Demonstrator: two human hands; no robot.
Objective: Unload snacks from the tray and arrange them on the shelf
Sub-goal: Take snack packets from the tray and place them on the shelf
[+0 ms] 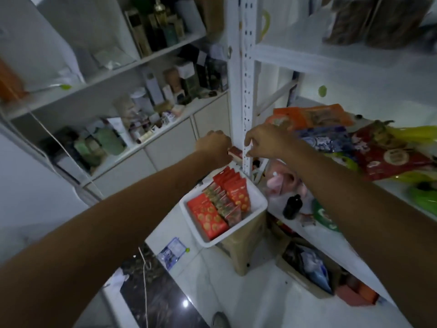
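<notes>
Two hands meet at the shelf's perforated upright (247, 95), above the white tray (259, 201) on a beige stool (246, 247). The left hand (214, 147) curls round one end of a red snack packet (235, 152), just beside the upright. The right hand (267, 140) bends its fingers toward the other end; I cannot tell whether they pinch it. Many red packets (210, 216) fill the tray. The held packet should probably clear the upright first, then lie flat near the front left corner of the shelf (385, 187) beside the snack bags (387, 155).

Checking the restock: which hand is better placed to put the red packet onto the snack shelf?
Left, probably: the left hand grips the red packet beside the upright post; the right hand, though nearer the shelf, appears to hold nothing.
</notes>
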